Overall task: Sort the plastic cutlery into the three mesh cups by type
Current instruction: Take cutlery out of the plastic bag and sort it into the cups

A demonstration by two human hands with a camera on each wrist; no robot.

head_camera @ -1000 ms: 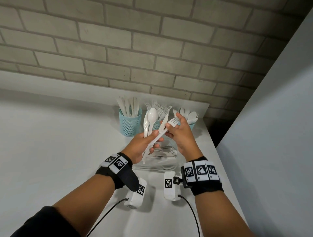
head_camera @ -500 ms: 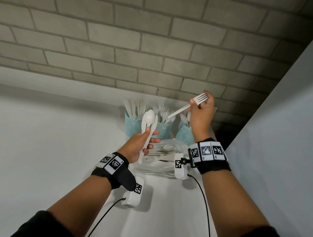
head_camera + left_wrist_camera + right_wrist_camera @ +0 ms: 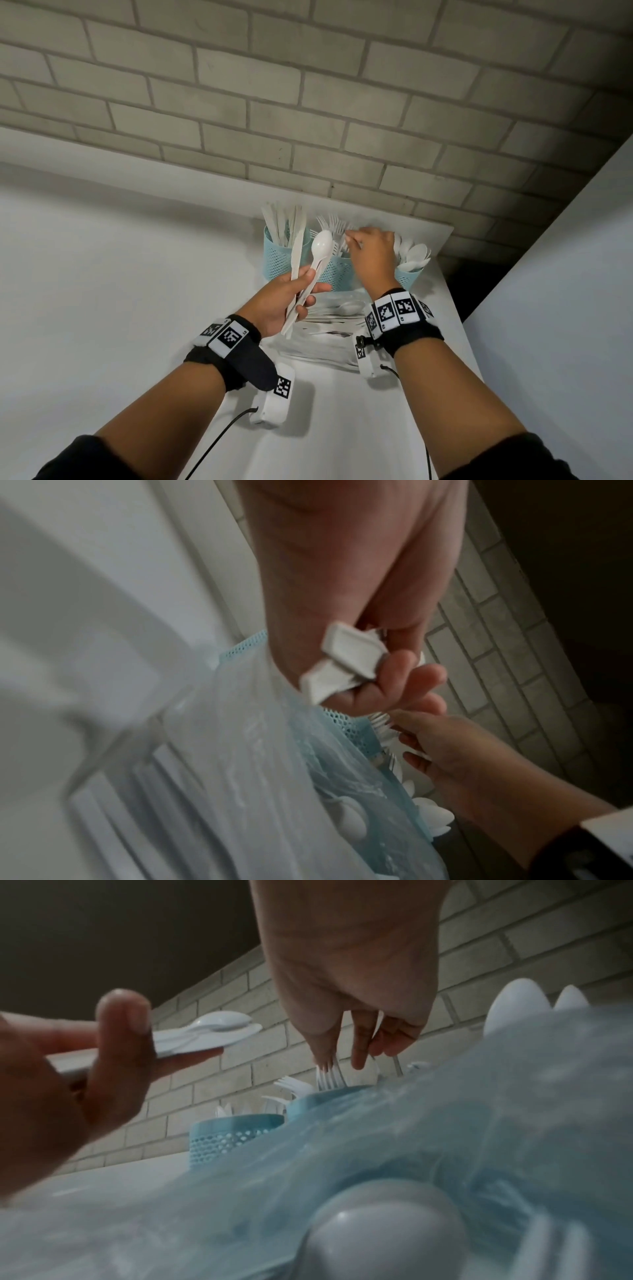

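My left hand has its fingers curled round a small bunch of white plastic cutlery, held upright and tilted a little to the right: a spoon with a glossy oval bowl on top, a second spoon tucked behind it, and a flat knife with a long plain blade standing to their left. In the left wrist view the squared handle ends poke out below my curled fingers. Against the brick wall stand three pale blue mesh cups in a row on the white table. The left cup holds knives, blades up. The middle cup holds forks, tines up and fanned out. My right hand is over this middle cup, fingers pointing down and pinched together at the fork tines; I cannot tell whether it has hold of a fork or only touches them. The right cup is partly hidden by my right wrist and holds spoons, bowls up and leaning right. Just in front of the cups lies a clear plastic bag with more white cutlery inside.
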